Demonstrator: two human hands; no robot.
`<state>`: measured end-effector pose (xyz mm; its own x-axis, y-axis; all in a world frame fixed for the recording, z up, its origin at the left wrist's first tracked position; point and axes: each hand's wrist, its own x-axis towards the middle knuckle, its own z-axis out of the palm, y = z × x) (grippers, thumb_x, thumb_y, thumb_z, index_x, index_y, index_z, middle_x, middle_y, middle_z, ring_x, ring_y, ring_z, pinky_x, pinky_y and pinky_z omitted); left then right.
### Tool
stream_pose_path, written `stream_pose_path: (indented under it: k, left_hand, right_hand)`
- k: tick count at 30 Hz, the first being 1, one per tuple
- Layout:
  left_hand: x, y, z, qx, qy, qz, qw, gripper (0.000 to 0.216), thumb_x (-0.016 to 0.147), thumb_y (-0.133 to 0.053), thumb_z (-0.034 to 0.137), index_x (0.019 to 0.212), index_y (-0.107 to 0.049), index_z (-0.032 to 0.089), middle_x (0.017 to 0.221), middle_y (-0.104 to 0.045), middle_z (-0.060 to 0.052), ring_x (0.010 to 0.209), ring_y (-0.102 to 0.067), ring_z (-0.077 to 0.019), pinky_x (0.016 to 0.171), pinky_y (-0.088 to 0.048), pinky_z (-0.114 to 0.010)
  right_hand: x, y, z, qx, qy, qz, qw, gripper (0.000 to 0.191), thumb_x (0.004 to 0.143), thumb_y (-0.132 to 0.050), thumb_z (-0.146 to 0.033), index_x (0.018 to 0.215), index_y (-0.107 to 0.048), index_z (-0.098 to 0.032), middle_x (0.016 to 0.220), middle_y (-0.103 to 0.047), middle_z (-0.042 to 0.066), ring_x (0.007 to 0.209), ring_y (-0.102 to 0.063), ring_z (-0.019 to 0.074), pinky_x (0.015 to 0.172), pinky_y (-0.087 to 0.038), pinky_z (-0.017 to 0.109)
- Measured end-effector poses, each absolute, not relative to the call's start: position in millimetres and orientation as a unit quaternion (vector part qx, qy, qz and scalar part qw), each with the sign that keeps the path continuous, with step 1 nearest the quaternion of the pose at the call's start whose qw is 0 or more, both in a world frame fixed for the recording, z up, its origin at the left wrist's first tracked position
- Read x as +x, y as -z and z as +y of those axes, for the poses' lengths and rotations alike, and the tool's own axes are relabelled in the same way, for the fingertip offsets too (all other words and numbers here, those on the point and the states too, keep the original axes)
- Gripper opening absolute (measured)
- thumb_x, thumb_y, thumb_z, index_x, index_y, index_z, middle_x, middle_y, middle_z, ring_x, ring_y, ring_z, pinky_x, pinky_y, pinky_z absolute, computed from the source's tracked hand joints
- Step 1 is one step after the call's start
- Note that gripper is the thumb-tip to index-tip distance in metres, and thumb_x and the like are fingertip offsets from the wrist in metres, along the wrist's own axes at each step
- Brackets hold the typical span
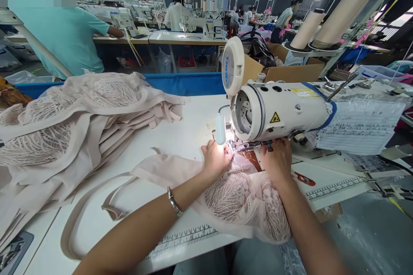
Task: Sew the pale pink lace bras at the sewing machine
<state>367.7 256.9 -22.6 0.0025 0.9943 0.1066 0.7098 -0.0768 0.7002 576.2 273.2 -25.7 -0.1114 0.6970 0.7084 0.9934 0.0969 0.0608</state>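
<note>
A pale pink lace bra lies at the front of the sewing machine, its cups hanging toward the table's front edge. My left hand pinches the bra's edge close beside the lit needle area. Under the machine's arm, to the right of the needle, is my right hand; its fingers are mostly hidden there, so what they grip does not show. From the bra, a beige strap loops out to the left over the white tabletop.
A pile of similar beige lace bras covers the table's left side. Red-handled snips lie right of my right wrist. Thread cones stand behind the machine, near a cardboard box. A co-worker in a turquoise shirt sits ahead.
</note>
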Motion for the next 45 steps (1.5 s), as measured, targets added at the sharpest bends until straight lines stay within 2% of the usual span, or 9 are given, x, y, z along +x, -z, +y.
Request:
stream_pose_path:
  k: [7,11,15,19,22,26,30,34,45]
  left_hand:
    - [367.3,21.5,257.6,0.671,-0.296,0.636,0.240,0.021,0.083,-0.064,0.023,0.063,-0.060,0.019,0.081,-0.070,-0.005,0.103,-0.058,-0.0278,0.091,-0.035,-0.043]
    - [367.3,19.7,257.1,0.669,-0.291,0.639,0.243,0.023,0.084,-0.065,0.024,0.062,-0.059,0.018,0.081,-0.069,-0.005,0.102,-0.058,-0.0281,0.093,-0.035,-0.044]
    - [367.2,19.4,256.9,0.670,-0.291,0.638,0.245,0.021,0.084,-0.064,0.022,0.063,-0.059,0.019,0.082,-0.068,-0.006,0.104,-0.057,-0.0278,0.091,-0.036,-0.041]
    - [366.7,19.6,256.9,0.671,-0.292,0.635,0.247,0.021,0.083,-0.066,0.024,0.063,-0.060,0.019,0.083,-0.069,-0.006,0.105,-0.057,-0.0281,0.091,-0.036,-0.041]
    - [366.0,19.0,256.2,0.672,-0.294,0.632,0.250,0.020,0.085,-0.067,0.024,0.066,-0.062,0.019,0.085,-0.070,-0.005,0.104,-0.057,-0.0283,0.093,-0.035,-0.043]
    - [365.8,19.3,254.4,0.671,-0.299,0.632,0.246,0.017,0.086,-0.065,0.023,0.069,-0.065,0.019,0.092,-0.071,-0.006,0.104,-0.056,-0.0282,0.093,-0.034,-0.045]
    - [366.0,22.2,252.9,0.675,-0.304,0.630,0.233,0.018,0.087,-0.066,0.024,0.069,-0.065,0.020,0.096,-0.071,-0.006,0.107,-0.055,-0.0291,0.094,-0.035,-0.045]
    - [365.3,24.8,252.7,0.683,-0.316,0.622,0.217,0.018,0.087,-0.061,0.020,0.069,-0.066,0.020,0.097,-0.070,-0.006,0.107,-0.053,-0.0299,0.092,-0.035,-0.046]
    - [361.6,17.0,257.6,0.669,-0.286,0.641,0.245,0.019,0.081,-0.063,0.020,0.061,-0.064,0.021,0.081,-0.071,-0.004,0.106,-0.056,-0.0286,0.096,-0.037,-0.044]
  right_hand:
    - [570.1,30.5,272.9,-0.584,0.270,-0.702,0.304,0.031,0.088,-0.050,-0.023,0.110,-0.064,-0.006,0.094,-0.064,0.022,0.107,-0.053,0.0401,0.091,-0.045,0.061]
    - [574.3,32.8,271.0,-0.570,0.266,-0.709,0.319,0.032,0.089,-0.051,-0.025,0.109,-0.064,-0.004,0.090,-0.064,0.021,0.104,-0.054,0.0390,0.091,-0.046,0.060]
    - [572.0,31.8,267.0,-0.570,0.218,-0.709,0.353,0.027,0.094,-0.048,-0.027,0.101,-0.065,-0.008,0.089,-0.065,0.020,0.100,-0.057,0.0367,0.092,-0.047,0.056]
    - [559.0,36.0,261.0,-0.563,0.154,-0.728,0.361,0.028,0.099,-0.043,-0.030,0.088,-0.064,-0.016,0.079,-0.065,0.013,0.081,-0.061,0.0289,0.075,-0.052,0.044]
    - [547.4,41.2,256.4,-0.541,0.117,-0.757,0.348,0.026,0.100,-0.046,-0.035,0.090,-0.063,-0.019,0.078,-0.066,0.008,0.068,-0.061,0.0218,0.065,-0.051,0.035]
    - [539.7,39.5,249.2,-0.506,0.087,-0.789,0.338,0.018,0.098,-0.049,-0.031,0.097,-0.063,-0.020,0.087,-0.067,0.008,0.080,-0.063,0.0233,0.072,-0.052,0.036]
    - [539.6,29.2,242.0,-0.447,0.074,-0.825,0.338,0.019,0.099,-0.047,-0.023,0.093,-0.065,-0.021,0.089,-0.065,0.007,0.087,-0.061,0.0228,0.081,-0.050,0.036]
    - [538.2,22.4,239.7,-0.368,0.059,-0.877,0.303,0.019,0.099,-0.051,-0.019,0.099,-0.069,-0.021,0.093,-0.067,0.005,0.091,-0.059,0.0218,0.087,-0.047,0.038]
    - [538.0,22.7,240.6,-0.357,0.082,-0.894,0.259,0.022,0.100,-0.048,-0.015,0.088,-0.066,-0.018,0.086,-0.065,0.005,0.087,-0.053,0.0209,0.080,-0.043,0.035]
